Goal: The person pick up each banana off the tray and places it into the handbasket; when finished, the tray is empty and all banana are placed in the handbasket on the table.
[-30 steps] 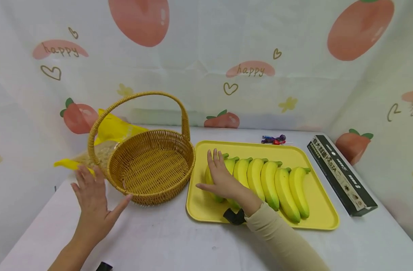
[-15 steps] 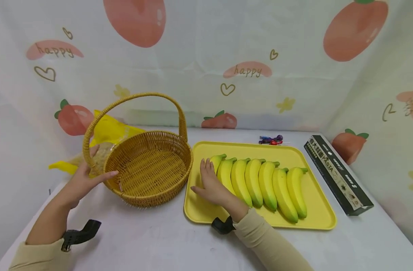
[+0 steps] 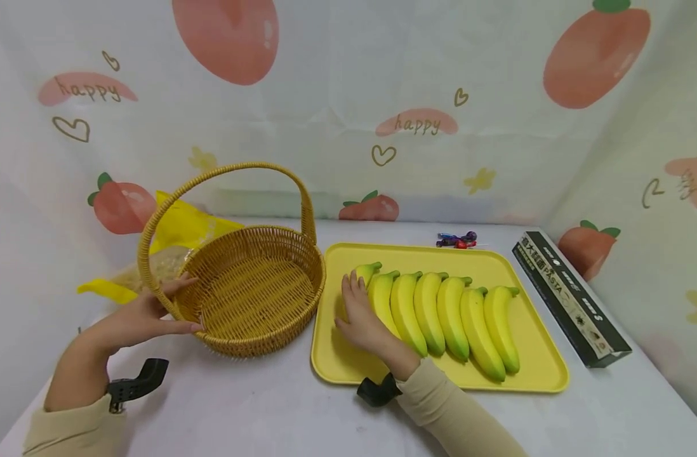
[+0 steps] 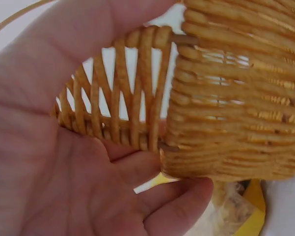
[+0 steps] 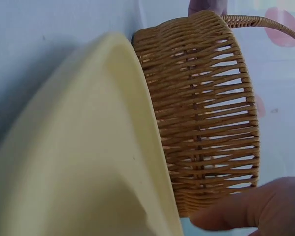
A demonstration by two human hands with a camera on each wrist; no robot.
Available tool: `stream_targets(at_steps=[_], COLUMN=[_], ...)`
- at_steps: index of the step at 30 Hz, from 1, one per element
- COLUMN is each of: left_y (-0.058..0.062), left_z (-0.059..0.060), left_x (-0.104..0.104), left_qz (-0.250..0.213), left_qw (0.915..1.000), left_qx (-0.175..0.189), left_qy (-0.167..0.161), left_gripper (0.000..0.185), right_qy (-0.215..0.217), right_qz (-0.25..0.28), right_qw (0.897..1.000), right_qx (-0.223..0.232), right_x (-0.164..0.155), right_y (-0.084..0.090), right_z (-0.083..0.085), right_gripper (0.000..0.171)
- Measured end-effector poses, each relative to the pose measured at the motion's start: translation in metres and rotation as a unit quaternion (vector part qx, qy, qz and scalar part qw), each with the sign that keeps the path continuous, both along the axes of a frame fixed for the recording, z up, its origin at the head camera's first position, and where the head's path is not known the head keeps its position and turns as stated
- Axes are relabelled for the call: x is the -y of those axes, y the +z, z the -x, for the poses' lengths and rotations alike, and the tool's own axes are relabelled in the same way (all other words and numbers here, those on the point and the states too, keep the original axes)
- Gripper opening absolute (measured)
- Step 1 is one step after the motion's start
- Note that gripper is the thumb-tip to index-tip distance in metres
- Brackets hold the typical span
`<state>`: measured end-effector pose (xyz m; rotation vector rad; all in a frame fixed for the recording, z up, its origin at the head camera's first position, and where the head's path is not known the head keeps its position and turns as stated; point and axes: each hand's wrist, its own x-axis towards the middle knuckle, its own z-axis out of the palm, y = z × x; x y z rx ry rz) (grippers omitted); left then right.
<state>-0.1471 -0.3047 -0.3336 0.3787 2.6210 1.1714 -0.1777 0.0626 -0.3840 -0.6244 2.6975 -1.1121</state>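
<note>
At the frame's centre left, the left hand (image 3: 145, 320) has its grip around the handle base of the wicker basket (image 3: 263, 289), thumb on one side and fingers on the other, presumably to steady it. The right hand (image 3: 362, 324) holds nothing: its fingers extend over the leftmost banana; whether they touch is unclear. Seven bananas (image 3: 430, 311) lie side by side, stems up the frame, on the yellow tray (image 3: 534, 343) at centre right, its raised rim probably keeping them contained.
</note>
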Motion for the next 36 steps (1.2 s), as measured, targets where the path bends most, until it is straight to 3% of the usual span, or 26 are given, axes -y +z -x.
stream_targets(at_steps=[7, 21, 31, 36], left_y=[0.000, -0.004, -0.001, -0.001], left_z=[0.000, 0.000, 0.000, 0.002], left_x=[0.001, 0.001, 0.000, -0.001], left_qz=[0.013, 0.010, 0.025, 0.021], left_qw=[0.9998, 0.9999, 0.9997, 0.9998], left_qx=[0.011, 0.001, 0.004, 0.003], left_qy=[0.006, -0.006, -0.001, -0.001], left_gripper=[0.087, 0.085, 0.085, 0.086], right_qy=[-0.011, -0.013, 0.003, -0.011], right_qz=[0.037, 0.047, 0.029, 0.030], right_qw=[0.999, 0.999, 1.000, 0.999], right_qx=[-0.018, 0.015, 0.006, -0.009], right_x=[0.003, 0.005, 0.002, -0.005], right_y=[-0.009, -0.020, -0.003, 0.011], right_z=[0.002, 0.001, 0.002, 0.002], right_gripper=[0.069, 0.081, 0.077, 0.076])
